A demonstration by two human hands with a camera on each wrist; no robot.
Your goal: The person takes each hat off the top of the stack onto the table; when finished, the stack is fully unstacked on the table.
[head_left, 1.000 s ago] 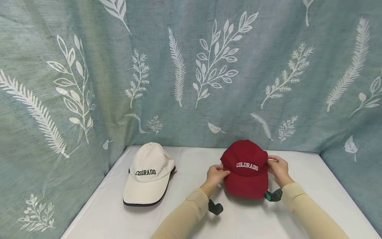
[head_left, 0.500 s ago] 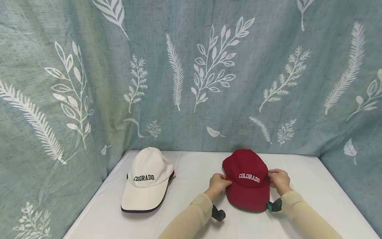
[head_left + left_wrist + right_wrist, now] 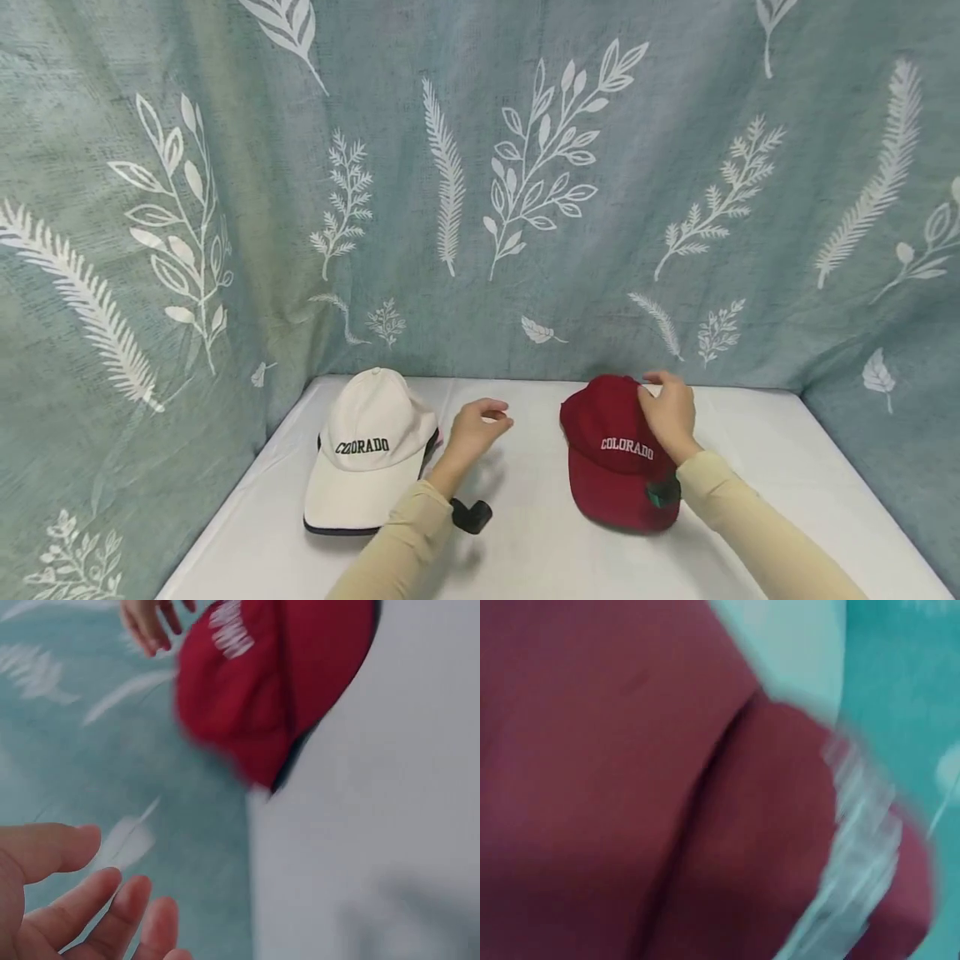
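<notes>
Closest in are the two tan sleeves, the left sleeve (image 3: 401, 533) crossing in front of the edge of the white cap's brim, the right sleeve (image 3: 757, 521) slanting in from the lower right. A small black device (image 3: 471, 517) sits at the left wrist, and a dark one with a green face (image 3: 663, 493) juts from the right wrist in front of the red brim.

A little farther on, I see the left hand (image 3: 468, 435) in the air between the two caps, nearer the white one, its fingers loosely bent, a gap between thumb and fingertips, holding nothing. Beside it the white cap (image 3: 363, 492) rests on the table, brim toward the person, COLORADO in dark letters across its front and a black edge round the brim.

Over to the right lies the red cap (image 3: 603, 483), also brim toward the person, with COLORADO in white. The right hand (image 3: 670, 414) is at the right side of its crown, fingers relaxed and gripping nothing; the close view is blurred, so I can't say whether it touches the cloth.

Under both caps spreads the white table (image 3: 532, 500), and behind it hangs a blue-green curtain (image 3: 465, 342) printed with white leaves.
</notes>
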